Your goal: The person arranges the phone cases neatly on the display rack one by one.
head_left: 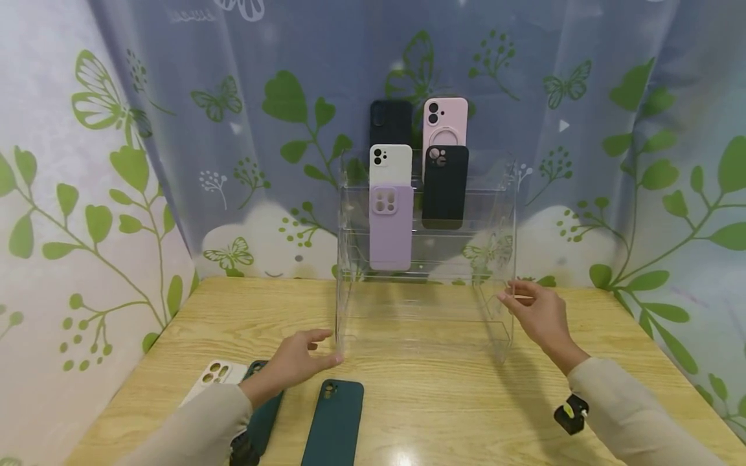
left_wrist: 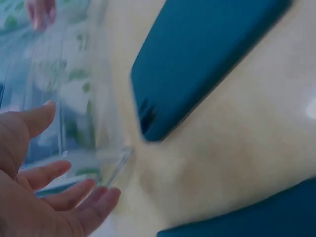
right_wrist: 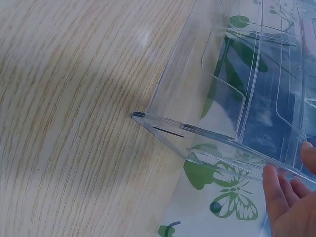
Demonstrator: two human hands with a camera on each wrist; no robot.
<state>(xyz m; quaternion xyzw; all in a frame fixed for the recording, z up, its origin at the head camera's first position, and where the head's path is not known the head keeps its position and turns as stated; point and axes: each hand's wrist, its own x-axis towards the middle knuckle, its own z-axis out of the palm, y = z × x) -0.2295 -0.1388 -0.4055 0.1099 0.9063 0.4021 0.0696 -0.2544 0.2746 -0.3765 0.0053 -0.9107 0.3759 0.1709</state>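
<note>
A clear tiered display stand (head_left: pixel 419 333) stands on the table. My left hand (head_left: pixel 294 356) is by its lower left side, fingers spread and holding nothing. At the stand's right side is my right hand (head_left: pixel 539 317). In the right wrist view its thumb (right_wrist: pixel 308 157) and fingers (right_wrist: pixel 276 195) lie on either side of the clear side panel (right_wrist: pixel 232 138), with a gap between the tips; contact is hard to tell. On the stand's tiers are a dark phone case (head_left: pixel 390 120), a pink one (head_left: pixel 457 120), a white one (head_left: pixel 399 165), a black one (head_left: pixel 445 194) and a lilac one (head_left: pixel 392 239).
A teal phone case (head_left: pixel 333 421) lies on the wooden table (head_left: pixel 443 408) in front of the stand. Left of it, a second dark teal case (head_left: pixel 271 414) and an off-white case (head_left: pixel 233 370) are partly hidden by my left arm. Behind hangs a leaf-patterned curtain (head_left: pixel 233 162).
</note>
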